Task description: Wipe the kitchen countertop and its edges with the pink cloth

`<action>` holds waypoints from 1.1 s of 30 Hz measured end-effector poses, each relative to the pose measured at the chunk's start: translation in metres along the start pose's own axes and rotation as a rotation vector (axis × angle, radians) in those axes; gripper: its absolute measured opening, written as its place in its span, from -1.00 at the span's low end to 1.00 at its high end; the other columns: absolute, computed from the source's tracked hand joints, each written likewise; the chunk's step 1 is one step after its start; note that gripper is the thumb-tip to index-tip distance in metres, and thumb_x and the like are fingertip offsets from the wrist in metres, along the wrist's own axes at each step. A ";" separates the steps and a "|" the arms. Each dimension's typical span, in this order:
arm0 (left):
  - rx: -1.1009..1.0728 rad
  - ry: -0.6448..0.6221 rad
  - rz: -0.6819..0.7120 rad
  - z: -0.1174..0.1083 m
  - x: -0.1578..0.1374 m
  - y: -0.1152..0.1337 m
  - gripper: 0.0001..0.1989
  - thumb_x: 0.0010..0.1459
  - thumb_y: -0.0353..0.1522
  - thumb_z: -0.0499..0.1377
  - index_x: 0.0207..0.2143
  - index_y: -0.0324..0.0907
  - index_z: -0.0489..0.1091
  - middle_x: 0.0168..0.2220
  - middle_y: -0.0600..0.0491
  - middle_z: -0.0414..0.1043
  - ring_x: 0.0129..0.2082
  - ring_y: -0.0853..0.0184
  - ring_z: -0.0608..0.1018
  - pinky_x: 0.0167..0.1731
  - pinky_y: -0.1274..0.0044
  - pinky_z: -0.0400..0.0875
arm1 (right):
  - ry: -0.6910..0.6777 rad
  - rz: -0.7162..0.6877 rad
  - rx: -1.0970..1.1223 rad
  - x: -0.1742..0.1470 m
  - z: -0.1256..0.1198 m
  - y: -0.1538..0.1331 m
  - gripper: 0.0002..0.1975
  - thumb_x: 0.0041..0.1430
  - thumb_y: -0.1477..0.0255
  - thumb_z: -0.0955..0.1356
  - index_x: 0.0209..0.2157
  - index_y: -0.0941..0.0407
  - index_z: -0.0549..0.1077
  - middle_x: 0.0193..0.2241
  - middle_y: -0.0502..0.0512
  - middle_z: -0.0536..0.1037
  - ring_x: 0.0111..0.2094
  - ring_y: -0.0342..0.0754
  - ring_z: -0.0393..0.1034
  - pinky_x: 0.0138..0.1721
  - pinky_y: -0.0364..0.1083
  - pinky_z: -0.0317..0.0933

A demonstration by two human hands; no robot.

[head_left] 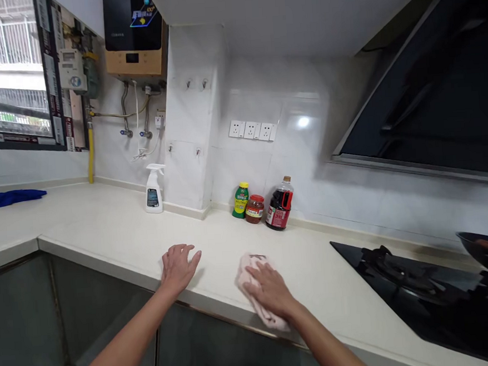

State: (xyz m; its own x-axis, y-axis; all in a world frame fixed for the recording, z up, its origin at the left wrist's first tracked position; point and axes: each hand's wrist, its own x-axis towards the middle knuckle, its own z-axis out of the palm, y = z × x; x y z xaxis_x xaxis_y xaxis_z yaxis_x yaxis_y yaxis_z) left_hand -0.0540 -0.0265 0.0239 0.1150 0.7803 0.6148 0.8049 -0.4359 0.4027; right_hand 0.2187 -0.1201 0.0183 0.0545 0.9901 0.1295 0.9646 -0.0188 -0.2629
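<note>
Pale pink cloth beneath spread right hand, loosely spread left hand apart from it

The right hand lay with fingers spread over a pink cloth on the pale countertop; the cloth's far end reached past the fingertips. Left of those fingers, the left hand held nothing, its fingers loosely bent and apart near the front edge. Beyond the left fingers stood a white spray bottle. Beyond the right fingers, by the wall, stood a green bottle, a red-lidded jar and a dark sauce bottle. To their right lay a black cooktop.
</note>
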 end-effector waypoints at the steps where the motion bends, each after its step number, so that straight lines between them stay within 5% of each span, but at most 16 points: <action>1: -0.006 0.020 0.000 0.001 0.000 -0.001 -0.63 0.32 -0.16 0.02 0.00 -0.14 0.47 0.08 -0.12 0.45 0.13 0.08 0.37 0.12 0.20 0.22 | -0.042 -0.082 0.003 0.002 0.002 -0.016 -0.41 0.32 0.02 0.22 0.31 -0.11 0.21 0.39 0.07 -0.02 0.39 0.18 -0.27 0.34 0.22 -0.24; 7: -0.060 0.097 0.014 0.006 0.000 -0.010 -0.63 0.33 -0.16 0.01 0.01 -0.09 0.46 0.10 -0.08 0.44 0.16 0.11 0.37 0.14 0.21 0.23 | -0.269 -0.590 0.081 0.045 0.008 -0.109 -0.43 0.32 0.28 0.22 0.34 -0.13 0.11 0.41 0.03 -0.10 0.40 0.12 -0.33 0.35 0.27 -0.31; 13: -0.051 0.085 -0.053 0.007 0.005 -0.016 -0.62 0.33 -0.16 -0.02 0.01 -0.06 0.48 0.08 -0.05 0.47 0.13 0.12 0.41 0.12 0.22 0.27 | -0.182 -0.608 0.062 0.115 0.019 -0.139 -0.40 0.36 0.14 0.20 0.37 -0.11 0.03 0.39 0.01 -0.01 0.37 0.08 -0.16 0.34 0.18 -0.19; 16: -0.004 0.047 -0.074 0.007 0.005 -0.014 -0.61 0.33 -0.14 -0.02 -0.02 -0.05 0.50 0.10 -0.07 0.45 0.16 0.10 0.39 0.15 0.20 0.23 | -0.160 -0.467 0.024 0.146 0.018 -0.109 -0.36 0.37 0.05 0.15 0.38 -0.04 0.00 0.40 0.04 -0.05 0.38 0.11 -0.23 0.34 0.23 -0.27; 20: 0.028 -0.038 -0.117 0.006 0.004 -0.011 -0.60 0.34 -0.12 -0.03 -0.09 -0.06 0.54 0.08 -0.08 0.47 0.17 0.10 0.38 0.15 0.16 0.20 | -0.100 -0.196 -0.040 0.160 0.004 -0.028 -0.31 0.38 0.04 0.09 0.41 0.00 -0.14 0.41 0.07 -0.12 0.39 0.10 -0.29 0.33 0.29 -0.36; 27: -0.005 0.012 -0.070 0.005 0.001 -0.007 -0.61 0.34 -0.12 -0.01 -0.05 -0.08 0.51 0.09 -0.10 0.46 0.16 0.09 0.38 0.15 0.15 0.18 | 0.050 0.176 -0.204 0.095 -0.033 0.123 -0.41 0.37 0.16 0.06 0.35 0.04 0.11 0.34 0.30 0.09 0.32 0.29 -0.04 0.22 0.44 -0.17; 30: -0.030 0.018 -0.030 0.008 0.001 -0.007 -0.62 0.34 -0.12 -0.01 -0.04 -0.07 0.50 0.08 -0.08 0.47 0.16 0.11 0.38 0.15 0.17 0.18 | 0.094 0.197 -0.262 0.062 -0.032 0.147 -0.41 0.36 0.20 0.07 0.32 0.12 0.19 0.24 0.42 0.24 0.23 0.34 0.13 0.15 0.40 0.01; 33: -0.051 0.031 0.015 0.009 0.000 -0.006 -0.60 0.34 -0.10 -0.01 -0.01 -0.07 0.48 0.10 -0.08 0.45 0.17 0.11 0.36 0.15 0.15 0.18 | 0.080 0.085 -0.289 0.041 -0.019 0.132 -0.44 0.35 0.21 0.12 0.30 0.07 0.24 0.24 0.34 0.25 0.24 0.26 0.14 0.18 0.25 0.08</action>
State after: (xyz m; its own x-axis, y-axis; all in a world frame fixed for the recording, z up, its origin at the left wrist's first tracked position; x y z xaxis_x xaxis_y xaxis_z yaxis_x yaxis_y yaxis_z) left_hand -0.0537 -0.0195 0.0157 0.1078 0.7597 0.6413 0.7722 -0.4703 0.4273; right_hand 0.3535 -0.0841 0.0070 0.1470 0.9695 0.1962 0.9885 -0.1509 0.0048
